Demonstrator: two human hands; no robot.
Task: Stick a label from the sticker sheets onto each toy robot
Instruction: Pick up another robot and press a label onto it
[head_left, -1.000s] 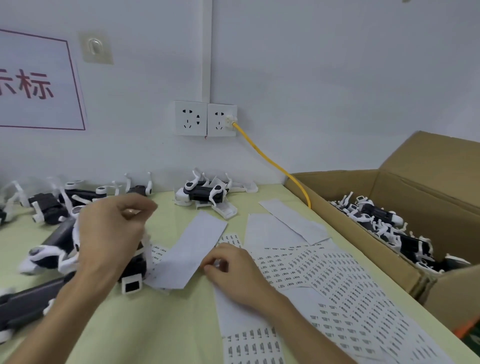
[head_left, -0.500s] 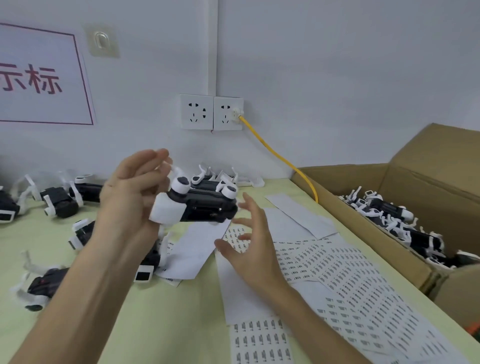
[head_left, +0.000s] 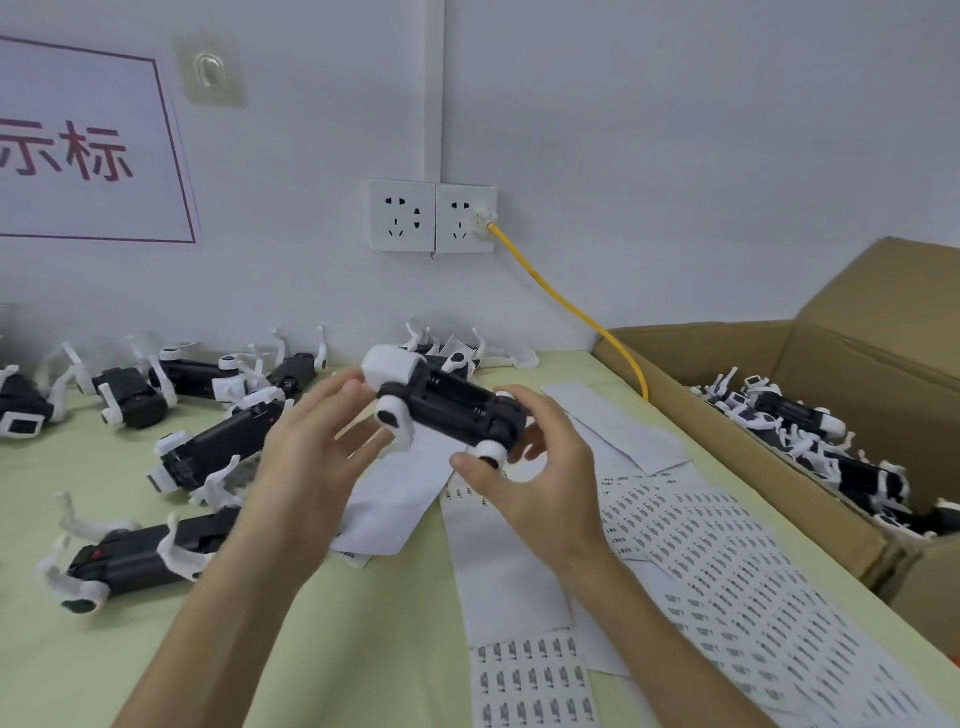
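The right hand (head_left: 540, 483) has now curled round the tail of the robot (head_left: 447, 410), the left hand (head_left: 306, 467) steadying its head with loose, straightish fingers, so it looks ready for labelling.

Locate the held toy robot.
Head view, centre: the toy robot is held above the sticker sheets between the left hand and right hand, below the wall sockets.
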